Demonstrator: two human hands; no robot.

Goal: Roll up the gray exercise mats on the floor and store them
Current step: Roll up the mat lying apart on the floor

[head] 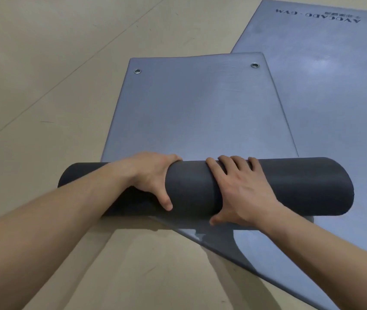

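Mat roll [191,186] is gripped by the left hand [153,175] and right hand [243,191]. Even pressure should be applied so both ends roll level.

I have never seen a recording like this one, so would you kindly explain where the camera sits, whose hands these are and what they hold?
There is no machine here. A person wears one wide-angle camera on the head, looking forward and down, so what reaches in from below is that person's own left hand and right hand. Both grip the dark roll, the rolled-up part of a gray mat. Its flat remainder, with two metal eyelets at the far end, lies on the beige floor, partly over a second gray mat that lies unrolled to the right.
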